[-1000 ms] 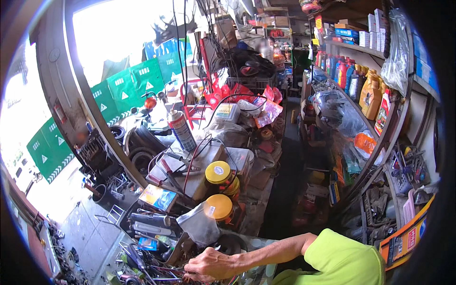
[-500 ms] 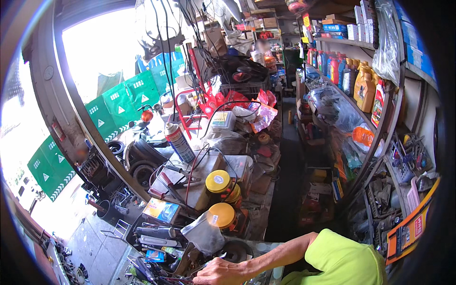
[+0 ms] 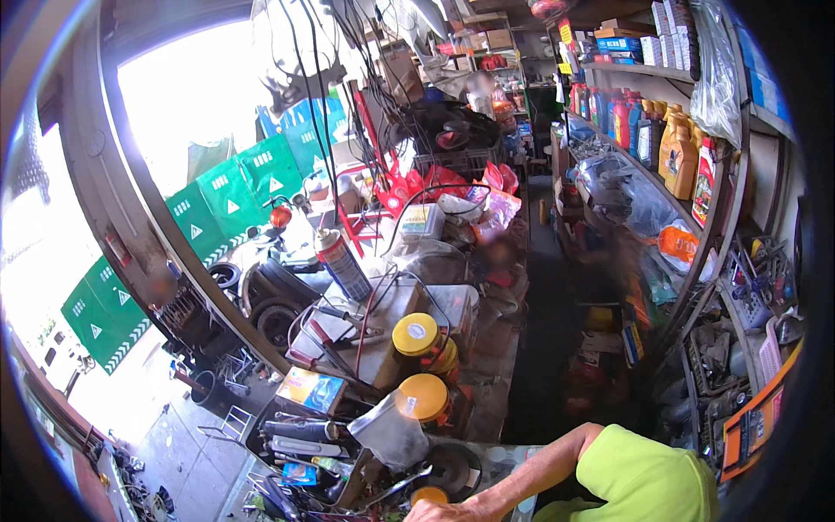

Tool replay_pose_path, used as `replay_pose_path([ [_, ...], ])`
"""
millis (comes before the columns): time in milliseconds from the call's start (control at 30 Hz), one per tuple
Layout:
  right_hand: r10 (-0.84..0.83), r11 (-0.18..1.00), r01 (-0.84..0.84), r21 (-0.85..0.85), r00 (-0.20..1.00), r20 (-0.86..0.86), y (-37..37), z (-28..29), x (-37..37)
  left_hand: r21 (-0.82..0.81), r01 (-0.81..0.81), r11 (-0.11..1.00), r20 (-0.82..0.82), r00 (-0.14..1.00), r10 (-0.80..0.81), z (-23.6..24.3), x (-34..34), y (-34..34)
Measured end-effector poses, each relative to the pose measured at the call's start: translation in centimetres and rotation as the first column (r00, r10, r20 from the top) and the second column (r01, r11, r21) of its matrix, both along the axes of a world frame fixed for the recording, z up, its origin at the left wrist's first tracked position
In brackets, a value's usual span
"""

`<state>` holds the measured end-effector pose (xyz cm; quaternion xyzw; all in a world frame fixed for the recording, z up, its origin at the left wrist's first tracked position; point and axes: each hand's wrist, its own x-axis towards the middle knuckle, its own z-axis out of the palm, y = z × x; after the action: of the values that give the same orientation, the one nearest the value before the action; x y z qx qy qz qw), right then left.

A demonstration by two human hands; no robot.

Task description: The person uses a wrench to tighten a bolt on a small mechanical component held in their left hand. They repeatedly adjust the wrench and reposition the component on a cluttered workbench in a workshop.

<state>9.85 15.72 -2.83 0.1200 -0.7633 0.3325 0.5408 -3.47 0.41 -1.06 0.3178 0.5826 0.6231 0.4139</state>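
My right hand (image 3: 445, 512) is at the bottom edge of the view, its arm reaching in from the lower right in a yellow-green sleeve. The frame's edge cuts off the fingers, so their hold is hidden. Just beyond the hand lies a round orange-yellow lid or cap (image 3: 429, 495). A silver metal tool, long like a wrench (image 3: 400, 485), slants beside it. Behind these sit a dark round disc (image 3: 452, 470) and a cloudy plastic bag (image 3: 389, 432). My left hand does not show.
Yellow-lidded tubs (image 3: 424, 397), a spray can (image 3: 343, 264) and red-handled pliers (image 3: 330, 348) crowd the bench. Black cables (image 3: 323, 113) hang overhead. To the right, shelves hold oil bottles (image 3: 679, 161); a dark aisle (image 3: 544, 348) runs between. A blue-orange box (image 3: 310, 389) stands left.
My right hand has drawn back toward the lower edge and slightly right, uncovering the orange-yellow round piece and more of the metal tool. The whole view has shifted a little.
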Motion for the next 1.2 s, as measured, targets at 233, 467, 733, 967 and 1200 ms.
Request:
replay_pose_path([
  [233, 0.099, 0.984, -0.059, -0.168, 0.966, 0.238, 0.9, 0.0, 0.8, 0.181, 0.121, 0.976, 0.061, 0.989, -0.134, -1.0, -1.0, 0.5],
  [467, 0.301, 0.926, -0.253, -0.281, 0.943, 0.142, -0.6, -0.1, -0.2, 0.101, 0.073, 0.992, 0.182, 0.979, -0.09, -1.3, -0.5, 0.0],
  [733, 0.255, 0.942, -0.172, -0.287, 0.924, 0.285, 0.3, -0.2, -0.1, 0.15, -0.057, 0.987, 0.021, 0.998, 0.055, 0.0, -0.1, -1.4],
  [967, 0.232, 0.961, -0.133, -0.242, 0.865, 0.445, 0.9, -0.7, -0.2, 0.161, -0.149, 0.976, -0.109, 0.98, 0.167, 0.2, 0.2, -1.6],
  [1200, 0.388, 0.903, -0.204, -0.379, 0.766, 0.512, 0.1, -1.8, -1.0, 0.108, -0.218, 0.97, -0.327, 0.913, 0.242, -0.5, 0.6, -3.0],
])
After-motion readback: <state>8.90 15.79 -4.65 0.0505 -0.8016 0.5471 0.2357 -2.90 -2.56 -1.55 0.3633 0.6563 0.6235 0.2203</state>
